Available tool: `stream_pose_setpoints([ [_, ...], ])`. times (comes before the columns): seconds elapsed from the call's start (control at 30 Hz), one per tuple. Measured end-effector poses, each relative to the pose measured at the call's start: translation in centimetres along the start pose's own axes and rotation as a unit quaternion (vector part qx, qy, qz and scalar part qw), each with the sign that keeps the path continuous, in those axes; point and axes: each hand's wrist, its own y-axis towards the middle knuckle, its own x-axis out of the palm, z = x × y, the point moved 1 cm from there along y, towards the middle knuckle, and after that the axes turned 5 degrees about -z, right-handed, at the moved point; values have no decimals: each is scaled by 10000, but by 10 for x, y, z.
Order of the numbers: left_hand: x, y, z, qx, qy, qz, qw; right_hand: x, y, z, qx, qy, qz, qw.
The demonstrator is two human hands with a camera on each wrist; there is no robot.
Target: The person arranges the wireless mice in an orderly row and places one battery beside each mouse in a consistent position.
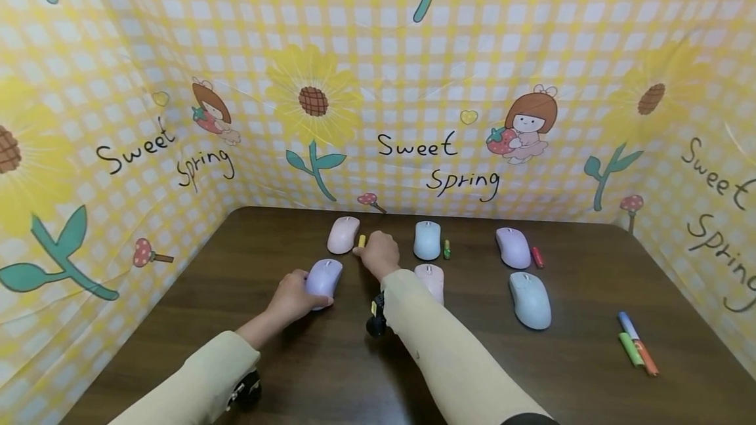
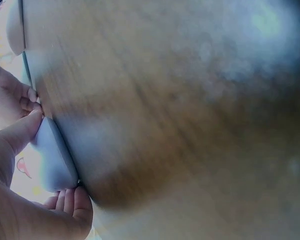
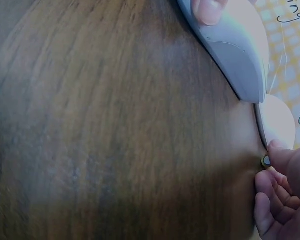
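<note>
Gripping with the left hand (image 1: 291,299) a purple mouse (image 1: 323,277) on the left part of the dark wooden table (image 1: 283,372), nearer to the body than a pink mouse (image 1: 343,235). Pointing away from the body with the wheel end, leaning a little to the right, with the long axis from near left to far right. Clasped with the thumb at the near end and with bent fingers along the left side. Reaching in with the left forearm from lower left, in a pale sleeve (image 1: 201,376). Pinching with the right hand (image 1: 380,254), between thumb and curled fingers, a short yellow stick (image 1: 362,240) just right of that pink mouse. Lying almost straight away from the body along its own long axis, with a round end visible in the right wrist view. Stretching with the right forearm diagonally from lower right to far left, with the back of the hand up, passing in front of a second pink mouse (image 1: 432,279) and partly hiding it. Farther right, near a light-blue mouse (image 1: 427,240), also to be seen: a green stick (image 1: 447,249).
</note>
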Motion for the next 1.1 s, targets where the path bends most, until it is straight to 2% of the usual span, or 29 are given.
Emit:
stream_pose_setpoints([
  [0.73,1,-1,1,-96,31,-9,9999,-3,-2,2,16,136,-118,9998],
  [0.9,-1,-1,1,-116,53,-2,9999,-12,-3,0,-109,294,-132,9994],
  [1.1,0,0,2,-110,2,-15,9999,-34,-4,1,-320,357,-9,9989],
])
